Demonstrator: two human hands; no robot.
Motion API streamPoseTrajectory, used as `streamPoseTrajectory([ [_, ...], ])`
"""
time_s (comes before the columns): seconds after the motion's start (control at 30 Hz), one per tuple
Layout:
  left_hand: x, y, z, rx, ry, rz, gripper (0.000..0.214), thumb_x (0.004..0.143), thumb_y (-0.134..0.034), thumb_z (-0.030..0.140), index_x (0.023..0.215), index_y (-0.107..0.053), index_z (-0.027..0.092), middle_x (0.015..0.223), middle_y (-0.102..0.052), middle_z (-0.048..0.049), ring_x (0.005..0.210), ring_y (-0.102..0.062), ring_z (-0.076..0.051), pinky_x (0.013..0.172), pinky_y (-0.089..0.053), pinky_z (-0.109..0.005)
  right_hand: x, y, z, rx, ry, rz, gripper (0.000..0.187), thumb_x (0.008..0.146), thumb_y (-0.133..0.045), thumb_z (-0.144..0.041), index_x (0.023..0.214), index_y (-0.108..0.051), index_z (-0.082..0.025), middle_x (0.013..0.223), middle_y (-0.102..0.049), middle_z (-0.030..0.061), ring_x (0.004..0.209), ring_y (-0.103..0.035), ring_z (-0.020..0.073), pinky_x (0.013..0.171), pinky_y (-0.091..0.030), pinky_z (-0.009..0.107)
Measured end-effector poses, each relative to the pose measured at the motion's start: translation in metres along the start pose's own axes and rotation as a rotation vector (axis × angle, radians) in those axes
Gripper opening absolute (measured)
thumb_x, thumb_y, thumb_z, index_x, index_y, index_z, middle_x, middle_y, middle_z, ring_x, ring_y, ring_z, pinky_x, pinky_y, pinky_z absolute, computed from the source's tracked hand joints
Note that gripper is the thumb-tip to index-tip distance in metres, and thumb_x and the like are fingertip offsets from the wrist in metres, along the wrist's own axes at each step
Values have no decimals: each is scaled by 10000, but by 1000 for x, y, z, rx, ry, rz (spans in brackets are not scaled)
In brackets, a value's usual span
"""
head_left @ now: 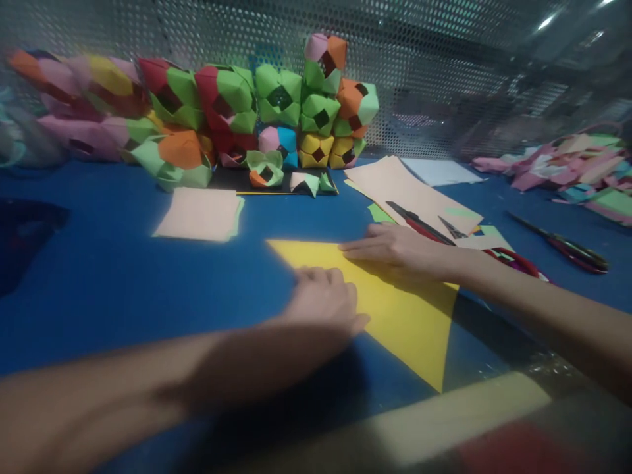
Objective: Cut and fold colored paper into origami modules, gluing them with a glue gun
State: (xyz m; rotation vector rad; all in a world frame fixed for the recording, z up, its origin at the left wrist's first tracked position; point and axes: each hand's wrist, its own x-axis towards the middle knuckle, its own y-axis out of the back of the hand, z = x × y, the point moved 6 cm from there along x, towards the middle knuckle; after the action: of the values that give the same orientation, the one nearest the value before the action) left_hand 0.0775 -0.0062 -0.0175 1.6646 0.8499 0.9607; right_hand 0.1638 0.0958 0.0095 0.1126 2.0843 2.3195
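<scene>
A sheet of yellow paper (419, 322), apparently folded into a triangle, lies on the blue tabletop (123, 289). My left hand (328, 299) is closed on its near left edge, fingers curled over the paper and thumb toward me. Along the far edge rests my right hand (405, 250), its fingers stretched out and flat on the paper, pointing left. Part of the sheet is hidden beneath both hands. Just beyond my right wrist are scissors with red handles (518, 262), partly covered by the forearm.
Folded paper blocks (279, 95) in several colours are stacked against a perforated metal panel (419, 85). A pile of square pink paper (200, 212) sits at left. Larger pale sheets (405, 187), dark-handled scissors (567, 247) and a heap of paper scraps (573, 161) are at right.
</scene>
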Motion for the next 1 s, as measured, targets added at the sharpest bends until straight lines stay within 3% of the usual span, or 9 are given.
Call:
streamPoseTrajectory([
  [0.17,0,-5,1,25,-32,20,379,898,-467,471,880,-633,131,840,-581,-132,858,-548,-295,751,-412,-444,-36,0,6,39,-105,45,446,870,-327,-56,1212,-607,-115,1265,-621,88,713,-468,202,650,-421,359],
  [0.33,2,-7,-3,-32,9,-58,382,903,-463,474,917,-636,134,875,-588,-133,887,-543,-286,774,-412,-435,-66,2,17,49,-269,46,435,909,-308,-108,1197,-631,-149,1193,-666,83,732,-518,209,651,-456,352],
  [0.63,5,-6,-3,-75,16,-157,368,914,-447,458,926,-637,143,879,-595,-126,855,-538,-257,767,-416,-409,-95,9,32,-38,-404,-172,417,887,-336,-99,1103,-692,-112,940,-716,157,765,-570,232,661,-432,353],
  [0.73,5,-5,-3,-53,3,-131,397,914,-429,477,922,-632,136,869,-593,-130,838,-543,-263,751,-425,-417,-91,21,35,-102,-443,-207,382,871,-366,-96,1003,-722,-126,864,-719,153,742,-567,240,664,-420,368],
  [0.83,5,-6,-2,-36,5,-113,417,913,-424,486,925,-629,123,872,-594,-140,856,-554,-285,761,-430,-441,-71,37,33,-121,-442,-86,358,899,-378,-148,1042,-705,-126,925,-719,159,801,-584,251,685,-446,372],
  [0.9,5,-7,-1,-32,15,-90,405,912,-433,479,921,-630,124,887,-596,-144,902,-557,-305,785,-425,-456,-48,39,24,-126,-371,7,374,909,-362,-156,1113,-674,-128,1022,-709,154,854,-592,255,728,-467,385],
  [1.0,3,-5,2,-23,19,-29,393,906,-452,472,896,-638,126,889,-605,-149,941,-559,-321,797,-426,-464,-8,26,4,-69,-187,79,389,923,-357,-170,1211,-614,-126,1224,-639,131,1010,-588,267,839,-470,422],
])
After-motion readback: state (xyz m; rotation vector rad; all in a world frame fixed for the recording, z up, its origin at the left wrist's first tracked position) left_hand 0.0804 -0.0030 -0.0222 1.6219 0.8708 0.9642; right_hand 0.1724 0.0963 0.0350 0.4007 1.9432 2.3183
